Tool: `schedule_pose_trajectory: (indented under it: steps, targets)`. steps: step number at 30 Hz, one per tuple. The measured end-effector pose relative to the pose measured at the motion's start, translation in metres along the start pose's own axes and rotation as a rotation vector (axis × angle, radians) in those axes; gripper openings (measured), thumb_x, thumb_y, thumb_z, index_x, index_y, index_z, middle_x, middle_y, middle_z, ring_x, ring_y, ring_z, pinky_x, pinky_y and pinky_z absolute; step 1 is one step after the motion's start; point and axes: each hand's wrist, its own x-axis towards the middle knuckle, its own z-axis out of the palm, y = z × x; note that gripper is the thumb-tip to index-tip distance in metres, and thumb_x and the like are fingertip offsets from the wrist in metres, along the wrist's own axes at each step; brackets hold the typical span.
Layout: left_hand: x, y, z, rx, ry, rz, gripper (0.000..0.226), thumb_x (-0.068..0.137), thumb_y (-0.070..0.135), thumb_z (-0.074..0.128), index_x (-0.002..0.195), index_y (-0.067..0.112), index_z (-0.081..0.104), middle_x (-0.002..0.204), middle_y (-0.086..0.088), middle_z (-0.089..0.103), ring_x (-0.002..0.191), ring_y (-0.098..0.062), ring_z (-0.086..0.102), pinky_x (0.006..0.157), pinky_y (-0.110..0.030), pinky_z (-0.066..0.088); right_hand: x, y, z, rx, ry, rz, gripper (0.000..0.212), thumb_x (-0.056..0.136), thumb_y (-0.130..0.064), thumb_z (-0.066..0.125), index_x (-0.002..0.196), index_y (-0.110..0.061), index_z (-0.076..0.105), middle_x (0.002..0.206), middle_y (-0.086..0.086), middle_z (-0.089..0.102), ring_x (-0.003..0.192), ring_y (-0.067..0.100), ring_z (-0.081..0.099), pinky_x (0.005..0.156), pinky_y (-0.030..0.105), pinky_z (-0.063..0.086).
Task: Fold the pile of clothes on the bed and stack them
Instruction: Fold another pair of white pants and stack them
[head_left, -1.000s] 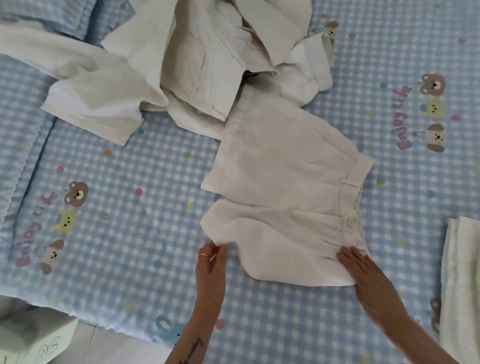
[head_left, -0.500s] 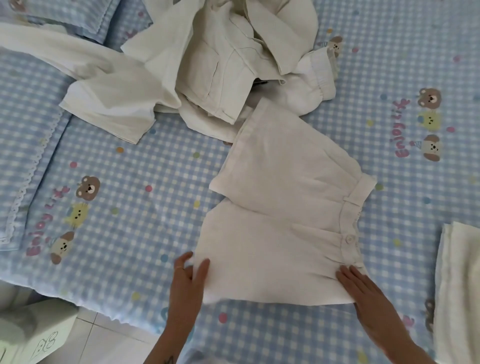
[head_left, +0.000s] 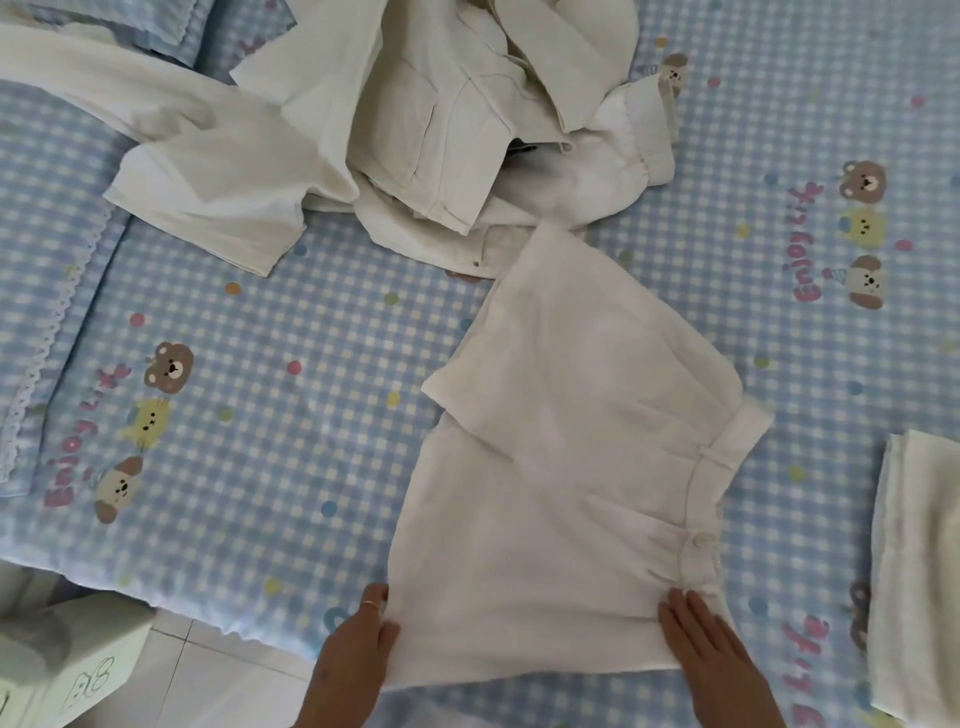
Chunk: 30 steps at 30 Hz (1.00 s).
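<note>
White shorts spread on the bed's blue checked sheet, both my hands at their near edge.

My left hand lies at the shorts' near-left corner, fingers straight on the cloth, though I cannot tell if the thumb tucks under. My right hand presses flat and open just below the buttoned waistband. Beyond both hands sits the unfolded pile; right of my right hand, a folded white stack. Left of my left hand, pale floor tile and a cream box show past the bed's edge.
</note>
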Motion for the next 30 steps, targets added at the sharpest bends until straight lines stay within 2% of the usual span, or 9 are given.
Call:
schedule_pose_trajectory:
  steps: [2, 4, 10, 13, 17, 21, 25, 28, 30]
  targets:
    - [0.005, 0.005, -0.002, 0.181, -0.032, -0.056, 0.049, 0.095, 0.039, 0.046, 0.139, 0.025, 0.029, 0.103, 0.002, 0.056, 0.102, -0.018, 0.060, 0.087, -0.025, 0.044, -0.004, -0.001, -0.002, 0.048, -0.022, 0.036, 0.047, 0.096, -0.031, 0.028, 0.139, -0.012, 0.033, 0.159, -0.001, 0.015, 0.145, 0.005, -0.001, 0.114, 0.020, 0.005]
    - [0.017, 0.020, -0.008, 0.253, 0.104, -0.012, 0.058, 0.095, 0.043, 0.045, 0.144, 0.019, 0.027, 0.128, -0.005, 0.053, 0.113, -0.025, 0.057, 0.092, -0.034, 0.045, 0.012, 0.000, -0.005, 0.072, -0.023, 0.107, 0.055, 0.098, -0.052, 0.020, 0.130, -0.012, 0.041, 0.155, -0.004, 0.027, 0.145, 0.003, 0.005, 0.113, 0.022, 0.013]
    - [0.100, 0.112, -0.038, -0.312, 0.304, 0.318, 0.050, 0.095, 0.013, 0.050, 0.143, 0.005, 0.034, 0.139, -0.012, 0.044, 0.127, -0.026, 0.043, 0.105, -0.036, 0.036, 0.126, 0.011, -0.002, -0.082, -0.023, 0.121, 0.061, 0.099, -0.047, 0.011, 0.142, -0.017, 0.041, 0.151, 0.008, 0.032, 0.139, 0.027, 0.031, 0.114, 0.046, 0.022]
    - [0.137, 0.138, -0.044, -0.315, 0.089, 0.266, 0.042, 0.095, 0.025, 0.053, 0.133, 0.011, 0.046, 0.122, 0.000, 0.056, 0.115, -0.023, 0.053, 0.090, -0.030, 0.042, 0.153, 0.040, -0.005, -0.141, -0.131, 0.266, 0.075, 0.098, -0.046, -0.004, 0.134, -0.011, 0.052, 0.143, 0.011, 0.046, 0.130, 0.035, 0.045, 0.104, 0.059, 0.034]
    - [0.146, 0.135, -0.048, -0.205, 0.188, 0.168, 0.017, 0.094, 0.030, 0.053, 0.085, 0.015, 0.054, 0.081, 0.001, 0.060, 0.084, -0.024, 0.060, 0.068, -0.032, 0.044, 0.156, 0.075, -0.020, -0.141, -0.055, 0.535, 0.062, 0.094, -0.035, 0.016, 0.136, 0.000, 0.047, 0.145, 0.019, 0.042, 0.133, 0.037, 0.040, 0.102, 0.063, 0.031]
    - [0.154, 0.165, -0.060, -0.533, 0.394, 0.178, 0.028, 0.100, 0.025, 0.036, 0.121, 0.014, 0.051, 0.116, 0.000, 0.056, 0.107, -0.021, 0.054, 0.089, -0.034, 0.045, 0.192, 0.090, -0.035, -0.130, -0.012, 0.506, 0.061, 0.092, -0.032, 0.021, 0.139, 0.000, 0.042, 0.146, 0.023, 0.037, 0.134, 0.039, 0.038, 0.102, 0.061, 0.034]
    - [0.185, 0.205, -0.084, -0.285, 0.184, 0.200, 0.062, 0.089, 0.039, 0.059, 0.141, 0.016, 0.033, 0.129, -0.001, 0.045, 0.116, -0.023, 0.050, 0.097, -0.037, 0.042, 0.218, 0.116, -0.035, -0.182, -0.008, 0.513, 0.061, 0.092, -0.038, 0.025, 0.142, -0.005, 0.037, 0.148, 0.022, 0.035, 0.136, 0.038, 0.035, 0.104, 0.061, 0.028]
    - [0.201, 0.216, -0.088, 0.052, 0.195, 0.253, 0.012, 0.089, 0.021, 0.058, 0.099, 0.019, 0.053, 0.098, 0.002, 0.056, 0.095, -0.023, 0.059, 0.087, -0.038, 0.047, 0.223, 0.135, -0.028, -0.164, 0.018, 0.576, 0.056, 0.092, -0.030, 0.055, 0.142, -0.009, 0.039, 0.140, 0.023, 0.045, 0.124, 0.040, 0.047, 0.093, 0.056, 0.041]
    - [0.208, 0.217, -0.088, 0.118, 0.300, 0.283, 0.015, 0.090, 0.016, 0.054, 0.079, 0.022, 0.046, 0.082, 0.004, 0.054, 0.081, -0.021, 0.058, 0.079, -0.037, 0.047, 0.223, 0.146, -0.025, -0.168, 0.082, 0.576, 0.049, 0.084, -0.016, 0.068, 0.129, -0.002, 0.055, 0.110, 0.026, 0.060, 0.092, 0.043, 0.059, 0.070, 0.051, 0.047]
